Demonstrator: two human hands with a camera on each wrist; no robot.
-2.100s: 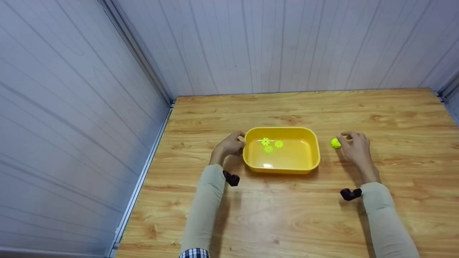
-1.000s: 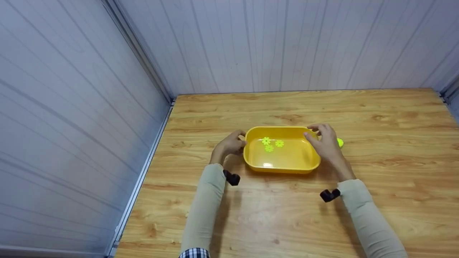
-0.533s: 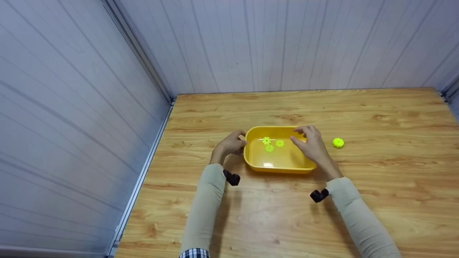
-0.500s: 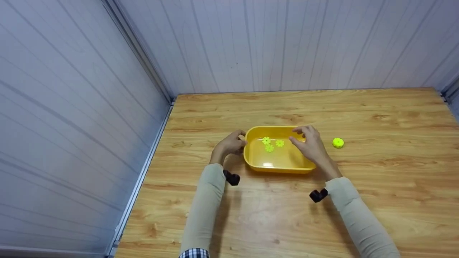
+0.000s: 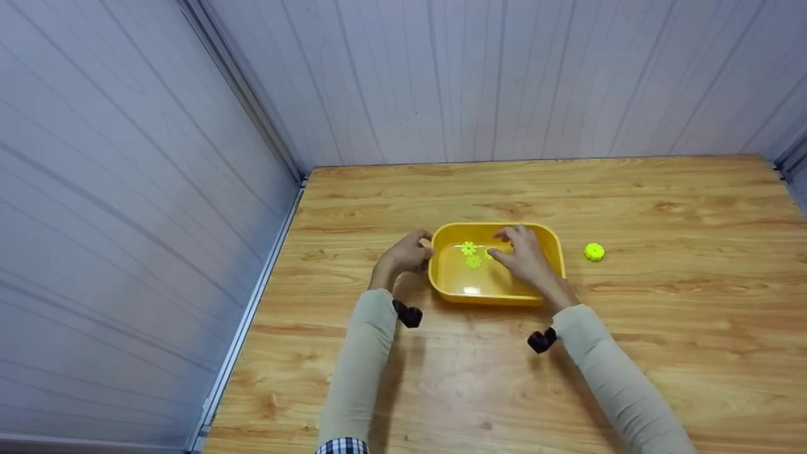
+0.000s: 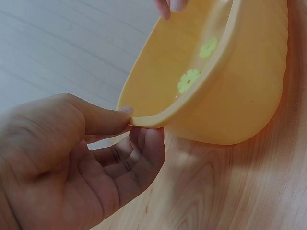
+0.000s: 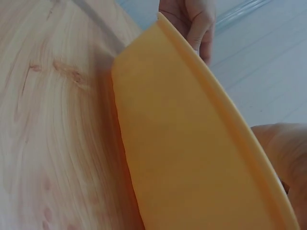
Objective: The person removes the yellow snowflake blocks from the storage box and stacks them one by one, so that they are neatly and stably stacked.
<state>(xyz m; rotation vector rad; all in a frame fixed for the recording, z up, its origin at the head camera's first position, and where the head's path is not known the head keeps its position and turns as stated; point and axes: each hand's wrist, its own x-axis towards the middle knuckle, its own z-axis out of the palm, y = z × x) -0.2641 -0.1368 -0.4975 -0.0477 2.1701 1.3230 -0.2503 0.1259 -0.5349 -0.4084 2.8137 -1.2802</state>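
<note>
Moving spread-fingered right hand (image 5: 528, 255) leftward above yellow tray (image 5: 452, 282), half-hiding flower piece (image 5: 488, 254) beside thumb (image 5: 499, 255); leaving lime cluster (image 5: 594, 252) right of fingers (image 5: 509, 232); pinching rim (image 6: 151, 120) with left hand (image 6: 72, 153).

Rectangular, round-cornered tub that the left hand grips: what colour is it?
The tub is yellow; the head view shows it best.

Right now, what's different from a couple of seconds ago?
The right hand left the yellow-green piece and moved left over the yellow tray, near the rightmost flower. The left hand still pinches the tray's left rim; tray and flowers stayed.
</note>
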